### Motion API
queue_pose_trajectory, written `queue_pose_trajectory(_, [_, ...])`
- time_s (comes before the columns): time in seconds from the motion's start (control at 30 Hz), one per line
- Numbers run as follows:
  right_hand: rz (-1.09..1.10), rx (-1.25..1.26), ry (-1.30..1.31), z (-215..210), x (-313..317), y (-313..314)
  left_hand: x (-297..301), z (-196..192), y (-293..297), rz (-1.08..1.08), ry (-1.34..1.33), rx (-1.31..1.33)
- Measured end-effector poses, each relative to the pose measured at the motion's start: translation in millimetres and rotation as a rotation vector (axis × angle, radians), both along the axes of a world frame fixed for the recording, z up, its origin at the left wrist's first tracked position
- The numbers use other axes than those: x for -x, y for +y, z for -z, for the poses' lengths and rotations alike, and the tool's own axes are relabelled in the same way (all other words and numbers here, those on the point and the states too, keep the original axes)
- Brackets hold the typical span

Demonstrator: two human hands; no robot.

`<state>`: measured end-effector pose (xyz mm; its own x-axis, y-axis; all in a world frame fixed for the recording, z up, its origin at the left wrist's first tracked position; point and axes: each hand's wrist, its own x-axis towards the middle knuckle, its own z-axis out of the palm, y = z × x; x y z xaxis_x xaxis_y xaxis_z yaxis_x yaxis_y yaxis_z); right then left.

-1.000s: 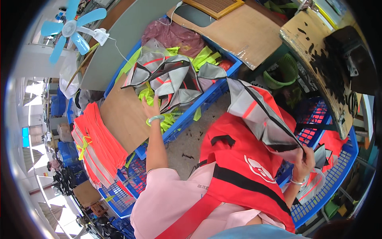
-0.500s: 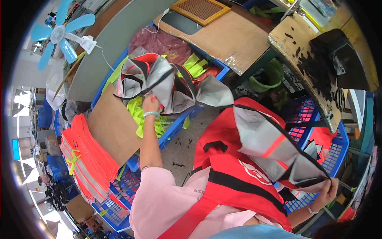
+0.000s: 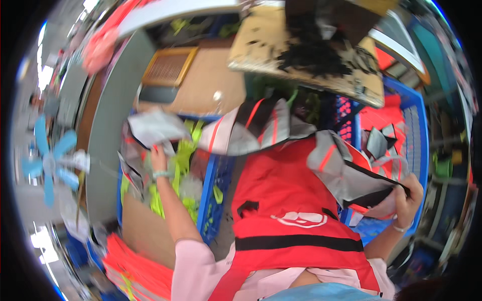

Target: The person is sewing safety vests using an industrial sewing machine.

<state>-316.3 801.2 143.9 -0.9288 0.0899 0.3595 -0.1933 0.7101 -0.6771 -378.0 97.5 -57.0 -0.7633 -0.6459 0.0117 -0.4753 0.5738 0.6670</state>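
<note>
A long chain of silver-grey fabric pieces, with orange-red stripes and black edges, stretches across in front of my red apron. My left hand has its fingers closed on pieces at the left end, above a blue crate of yellow-green strips. My right hand pinches the black edge of the chain at the right, beside another blue crate. Between my hands the chain sags in folds and lies partly over the apron. Motion blurs the left end.
Ahead stands a board-topped table strewn with black scraps. A brown cardboard sheet leans at the left crate, near a stack of orange-red strips. A blue fan is at far left. Orange-red pieces fill the right crate.
The view has swung to the right, so the crates and fan sit further left. The chain is drawn out straighter between my hands; both keep hold of it.
</note>
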Motion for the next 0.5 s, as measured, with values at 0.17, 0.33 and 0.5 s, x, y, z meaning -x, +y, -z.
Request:
queue_pose_trajectory(0.17, [-0.305, -0.089, 0.260, -34.7, 45.1, -60.9, 34.8, -52.2, 146.2, 0.315, 0.227, -0.238])
queue_pose_trajectory(0.33, [-0.718, -0.036, 0.224, -54.3, 89.7, -99.7, 40.0, -166.0, 335.6, 1.346, 0.437, -0.224])
queue_pose_trajectory(0.5, [-0.763, 0.254, 0.137, -61.7, 113.5, -96.0, 67.5, -216.9, 373.8, 1.580, 0.388, -0.650])
